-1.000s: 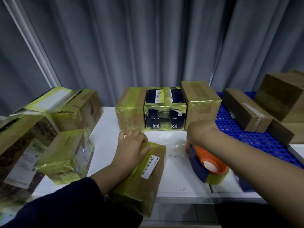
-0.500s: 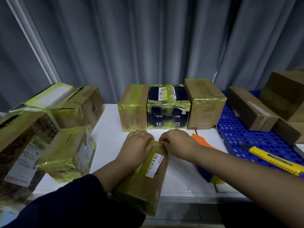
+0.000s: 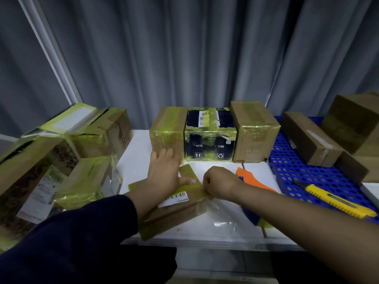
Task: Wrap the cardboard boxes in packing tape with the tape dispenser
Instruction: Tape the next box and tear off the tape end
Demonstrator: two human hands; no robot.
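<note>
Where the flat box [image 3: 180, 212] lies: at the near edge of the white table [image 3: 135, 152], partly hidden under the left hand and forearm.
Left hand [image 3: 164, 177]: fingers straight, pressing flat on the box top.
Right hand [image 3: 219, 183]: clenched, pinching clear tape [image 3: 221, 216] at the box's right edge; fingertips hidden.
Tape dispenser [image 3: 254, 182]: just behind the right wrist, mostly covered by the forearm.

Your right forearm [image 3: 307, 218] covers most of the orange-and-blue plastic tape dispenser [image 3: 254, 182]. Your right hand [image 3: 220, 184] curls its fingertips under, hiding its grip. Motion blurs the fingers of your left hand [image 3: 164, 173]. The large brown cardboard box [image 3: 356, 124] at far right runs off the edge. The white label [image 3: 176, 199] on the flat yellow-taped cardboard box [image 3: 176, 218] is unreadable.
</note>
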